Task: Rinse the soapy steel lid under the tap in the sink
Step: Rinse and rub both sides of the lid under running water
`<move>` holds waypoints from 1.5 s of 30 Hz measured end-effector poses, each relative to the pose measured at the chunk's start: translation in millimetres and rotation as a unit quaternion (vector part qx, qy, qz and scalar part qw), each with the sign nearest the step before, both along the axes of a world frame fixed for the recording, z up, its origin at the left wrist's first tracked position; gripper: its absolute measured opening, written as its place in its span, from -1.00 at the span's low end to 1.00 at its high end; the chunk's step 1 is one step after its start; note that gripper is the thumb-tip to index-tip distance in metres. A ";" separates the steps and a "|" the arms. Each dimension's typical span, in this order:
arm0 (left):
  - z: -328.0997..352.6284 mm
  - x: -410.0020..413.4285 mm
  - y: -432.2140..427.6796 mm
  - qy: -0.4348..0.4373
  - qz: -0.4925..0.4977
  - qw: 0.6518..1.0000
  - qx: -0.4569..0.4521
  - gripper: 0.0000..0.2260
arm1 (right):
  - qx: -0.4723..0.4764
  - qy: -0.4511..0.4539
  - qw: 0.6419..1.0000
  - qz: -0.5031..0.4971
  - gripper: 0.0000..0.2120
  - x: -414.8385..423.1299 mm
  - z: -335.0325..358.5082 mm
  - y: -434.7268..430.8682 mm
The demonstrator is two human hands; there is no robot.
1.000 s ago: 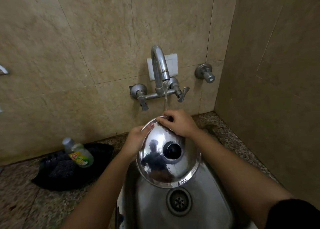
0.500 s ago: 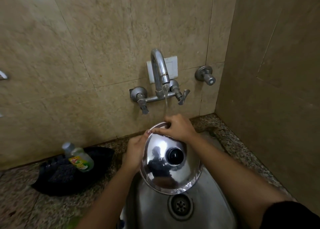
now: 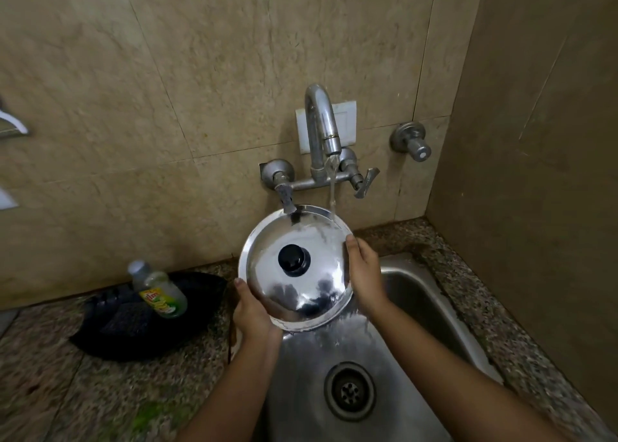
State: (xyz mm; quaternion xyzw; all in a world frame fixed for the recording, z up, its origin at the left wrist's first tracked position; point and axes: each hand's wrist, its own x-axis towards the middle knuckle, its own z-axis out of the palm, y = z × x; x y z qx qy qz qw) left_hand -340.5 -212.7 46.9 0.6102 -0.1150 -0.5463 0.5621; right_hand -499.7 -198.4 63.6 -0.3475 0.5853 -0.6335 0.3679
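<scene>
Over the sink's (image 3: 418, 294) back edge, lid (image 3: 301, 284) under tap (image 3: 322, 130) stream, left hand (image 3: 252, 311) and right hand (image 3: 366, 274) fingers pinching its rim.

There is one view only, from a wide-angle camera worn on the person's head. It looks forward and steeply down over the sink (image 3: 431, 311), close above it, facing the tiled back wall (image 3: 234, 57) where the tap (image 3: 321, 124) is mounted. The side wall (image 3: 535, 140) closes the right edge, and the counter (image 3: 50, 374) fills the lower left corner. Both forearms enter from the bottom edge.
</scene>
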 end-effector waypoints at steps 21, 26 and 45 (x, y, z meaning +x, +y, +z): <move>23.2 -73.2 -16.5 0.125 -0.127 0.984 0.024 -0.34 | 0.051 -0.099 0.979 -0.170 -0.65 -69.4 -1.8 0.9; 9.6 -69.1 -11.4 0.110 -0.168 0.980 0.012 -0.29 | 0.044 -0.108 0.980 -0.164 -0.65 -71.4 -14.4 12.6; 26.4 -24.2 -4.9 -0.149 -0.234 0.948 -0.156 -0.71 | 0.034 -0.081 0.993 -0.076 -0.62 -61.3 -22.4 -3.2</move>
